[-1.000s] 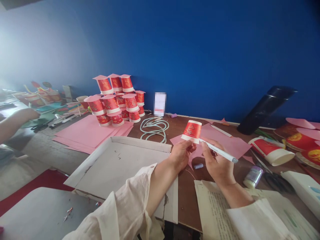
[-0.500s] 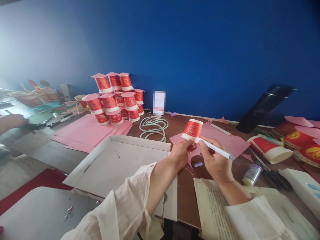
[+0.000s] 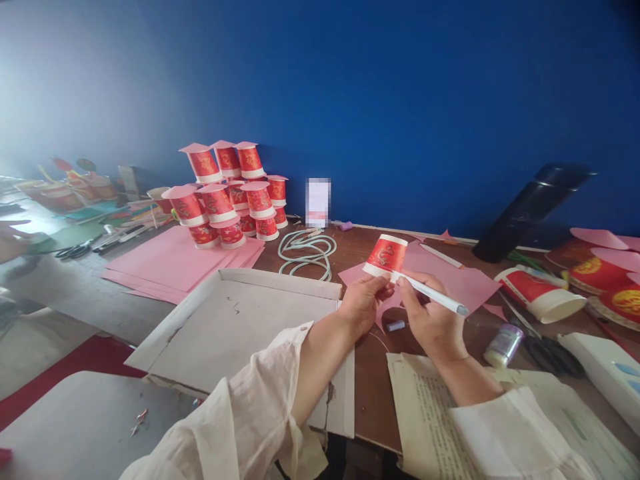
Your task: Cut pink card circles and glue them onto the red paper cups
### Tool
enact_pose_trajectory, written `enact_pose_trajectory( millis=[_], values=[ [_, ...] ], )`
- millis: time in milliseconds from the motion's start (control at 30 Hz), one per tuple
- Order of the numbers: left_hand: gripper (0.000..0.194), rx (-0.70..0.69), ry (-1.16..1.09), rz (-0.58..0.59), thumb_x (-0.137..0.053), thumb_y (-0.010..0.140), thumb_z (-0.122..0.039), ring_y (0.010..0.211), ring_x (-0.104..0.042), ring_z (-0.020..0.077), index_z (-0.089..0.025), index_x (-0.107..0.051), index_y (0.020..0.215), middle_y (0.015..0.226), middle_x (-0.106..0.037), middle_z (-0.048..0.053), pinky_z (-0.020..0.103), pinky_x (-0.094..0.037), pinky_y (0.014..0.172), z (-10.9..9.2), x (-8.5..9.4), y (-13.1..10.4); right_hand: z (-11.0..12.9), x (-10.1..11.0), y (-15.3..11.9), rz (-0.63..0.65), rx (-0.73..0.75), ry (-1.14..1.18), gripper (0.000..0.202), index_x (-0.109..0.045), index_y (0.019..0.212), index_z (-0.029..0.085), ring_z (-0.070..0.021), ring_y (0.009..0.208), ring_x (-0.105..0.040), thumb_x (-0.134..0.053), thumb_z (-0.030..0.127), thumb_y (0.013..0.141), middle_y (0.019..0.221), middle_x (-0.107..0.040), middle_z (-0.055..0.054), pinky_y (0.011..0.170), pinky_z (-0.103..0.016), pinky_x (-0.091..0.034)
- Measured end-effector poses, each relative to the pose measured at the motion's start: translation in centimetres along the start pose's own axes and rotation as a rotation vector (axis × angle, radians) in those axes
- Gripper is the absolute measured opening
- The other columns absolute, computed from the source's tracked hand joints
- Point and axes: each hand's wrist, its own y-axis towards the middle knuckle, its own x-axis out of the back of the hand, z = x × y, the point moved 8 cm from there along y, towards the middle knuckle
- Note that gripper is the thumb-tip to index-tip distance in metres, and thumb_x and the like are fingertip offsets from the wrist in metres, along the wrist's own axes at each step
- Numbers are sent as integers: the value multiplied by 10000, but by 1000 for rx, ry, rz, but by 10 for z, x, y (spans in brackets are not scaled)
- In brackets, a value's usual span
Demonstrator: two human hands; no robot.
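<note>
My left hand (image 3: pixel 365 301) grips a red paper cup (image 3: pixel 388 255) by its white rim, the cup upside down and tilted a little. In my right hand (image 3: pixel 434 315) is a white marker pen (image 3: pixel 435 295), its tip end against the cup's lower rim. Fingers partly hide where pen and cup meet. Beneath both hands lies a sheet of pink paper (image 3: pixel 467 285). A small purple pen cap (image 3: pixel 395 325) rests on the brown table just below my hands.
Stacked red cups with pink paper tops (image 3: pixel 218 205) stand left. A shallow cardboard tray (image 3: pixel 240 333) lies nearer. A coiled cable (image 3: pixel 307 253) sits at the back. To the right are a black bottle (image 3: pixel 533 215), a tipped cup (image 3: pixel 537 293), scissors (image 3: pixel 555 357) and a glue bottle (image 3: pixel 504 345).
My hands, the cup and the pen stay nearly in place; the cup has tipped slightly to the right. Another person's hand at the far left has moved further left and is blurred.
</note>
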Motion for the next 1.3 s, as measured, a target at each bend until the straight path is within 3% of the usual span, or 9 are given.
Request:
enact_pose_trajectory(
  millis=[367, 767, 1300],
  values=[
    [156, -16, 45, -8, -768, 674, -200, 616, -568, 100, -80, -669, 678, 626, -623, 36, 260, -442, 731, 0, 1, -1, -1, -2, 0, 1, 65, -74, 197, -664, 979, 195, -196, 772, -668, -576, 344, 884, 894, -722, -67, 712, -313, -512],
    [95, -16, -39, -43, -721, 700, -131, 597, -543, 87, -62, -658, 714, 639, -607, 29, 240, -423, 688, 2, 6, 2, 0, -6, -2, 61, 45, -107, 210, -661, 972, 205, -205, 800, -682, -553, 369, 893, 929, -729, -63, 752, -317, -514],
    [29, 31, -97, -76, -643, 754, -78, 594, -531, 81, -76, -643, 725, 666, -605, 36, 217, -446, 668, 1, 4, -2, 1, -6, -2, 36, 68, -77, 202, -665, 986, 196, -192, 791, -675, -570, 346, 889, 918, -727, -58, 719, -299, -510]
  ],
)
